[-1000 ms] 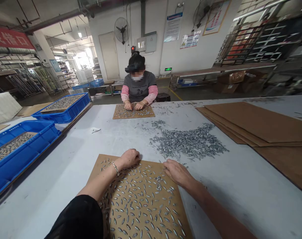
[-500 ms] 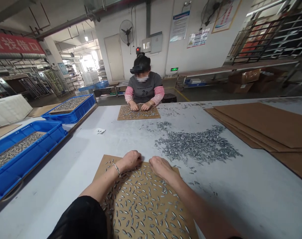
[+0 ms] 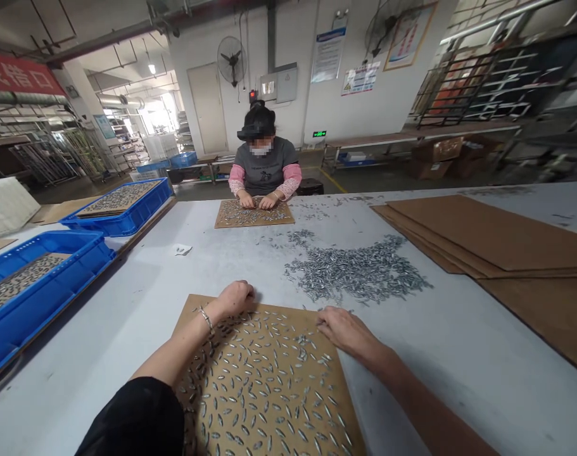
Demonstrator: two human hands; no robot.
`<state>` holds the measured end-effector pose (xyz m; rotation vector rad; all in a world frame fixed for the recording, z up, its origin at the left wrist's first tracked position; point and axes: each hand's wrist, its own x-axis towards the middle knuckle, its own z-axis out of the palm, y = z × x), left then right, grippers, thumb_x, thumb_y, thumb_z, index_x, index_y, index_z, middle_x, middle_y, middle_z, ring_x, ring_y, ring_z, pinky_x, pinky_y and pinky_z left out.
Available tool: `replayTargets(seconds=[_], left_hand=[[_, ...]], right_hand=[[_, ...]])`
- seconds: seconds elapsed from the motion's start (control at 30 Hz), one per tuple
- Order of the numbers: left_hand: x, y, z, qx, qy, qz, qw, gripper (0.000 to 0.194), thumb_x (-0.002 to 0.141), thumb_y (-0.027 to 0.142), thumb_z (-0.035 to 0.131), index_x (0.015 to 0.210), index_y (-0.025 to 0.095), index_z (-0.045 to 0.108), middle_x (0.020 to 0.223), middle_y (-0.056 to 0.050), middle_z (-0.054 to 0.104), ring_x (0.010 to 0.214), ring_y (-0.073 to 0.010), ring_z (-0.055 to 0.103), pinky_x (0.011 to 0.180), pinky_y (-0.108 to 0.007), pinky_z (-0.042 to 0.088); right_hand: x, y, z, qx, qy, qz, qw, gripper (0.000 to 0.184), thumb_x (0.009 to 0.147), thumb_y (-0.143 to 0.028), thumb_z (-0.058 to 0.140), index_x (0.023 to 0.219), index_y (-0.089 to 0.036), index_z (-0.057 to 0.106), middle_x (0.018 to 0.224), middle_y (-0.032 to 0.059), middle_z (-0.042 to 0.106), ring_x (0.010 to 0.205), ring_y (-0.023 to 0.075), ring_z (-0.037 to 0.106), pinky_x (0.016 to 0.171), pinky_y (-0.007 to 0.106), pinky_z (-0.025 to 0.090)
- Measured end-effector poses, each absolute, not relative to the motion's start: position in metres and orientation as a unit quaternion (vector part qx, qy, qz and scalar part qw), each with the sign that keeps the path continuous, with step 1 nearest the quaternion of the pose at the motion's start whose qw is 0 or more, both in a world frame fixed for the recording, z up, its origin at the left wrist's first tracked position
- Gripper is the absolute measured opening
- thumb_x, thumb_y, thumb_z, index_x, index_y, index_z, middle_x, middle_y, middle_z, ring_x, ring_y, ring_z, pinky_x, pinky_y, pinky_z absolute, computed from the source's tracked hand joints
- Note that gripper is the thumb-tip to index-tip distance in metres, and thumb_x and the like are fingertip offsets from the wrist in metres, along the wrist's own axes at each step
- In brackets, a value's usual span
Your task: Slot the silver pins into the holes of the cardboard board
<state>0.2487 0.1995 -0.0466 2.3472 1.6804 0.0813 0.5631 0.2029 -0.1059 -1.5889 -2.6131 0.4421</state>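
A brown cardboard sheet lies in front of me on the table, covered with many small grey, pointed metal pieces. My left hand, with a bracelet at the wrist, is at the sheet's far edge, left of its middle. Its fingers are curled closed; whatever they hold is hidden. At the far right corner of the sheet is my right hand, its fingers bent inward and pressed together. I cannot make out what is between them. A loose heap of the same metal pieces spreads beyond my right hand.
Across the table a person works with both hands over another cardboard sheet of pieces. Blue crates holding filled sheets stand at the left. Stacked cardboard lies at the right. A small white paper rests left of centre.
My right hand has moved right, from the middle of the sheet's far edge to its corner. My left hand has shifted slightly left, still closed. The whole view has turned a little to the right.
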Motion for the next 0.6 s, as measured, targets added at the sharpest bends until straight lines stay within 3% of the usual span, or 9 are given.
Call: replayTargets(seconds=[0.2,0.4,0.6], left_hand=[[0.27,0.195,-0.048,0.82,0.555,0.019,0.138,0.019,0.093,0.018,0.058,0.093,0.015,0.077,0.1,-0.012,0.076,0.085,-0.0203,0.069,0.075,-0.025,0.049],[0.274,0.191,-0.045,0.822,0.553,0.006,0.133,0.018,0.093,0.015,0.057,0.083,0.014,0.073,0.092,-0.012,0.072,0.081,-0.0214,0.067,0.07,-0.026,0.048],[0.301,0.187,-0.052,0.856,0.494,0.003,0.15,0.016,0.097,0.015,0.057,0.097,0.016,0.073,0.103,-0.01,0.073,0.089,-0.0201,0.068,0.076,-0.025,0.051]], right_hand=[[0.563,0.202,-0.122,-0.511,-0.842,0.17,0.041,0.013,0.097,-0.015,0.053,0.091,-0.02,0.065,0.099,0.0074,0.069,0.094,0.0198,0.064,0.075,0.026,0.037],[0.562,0.202,-0.117,-0.509,-0.842,0.178,0.01,0.012,0.097,-0.018,0.052,0.092,-0.02,0.063,0.098,0.0089,0.068,0.088,0.021,0.063,0.071,0.028,0.035],[0.55,0.193,-0.116,-0.511,-0.851,0.119,0.012,0.023,0.1,-0.013,0.042,0.094,-0.019,0.063,0.102,0.0103,0.066,0.085,0.0194,0.059,0.069,0.029,0.034]])
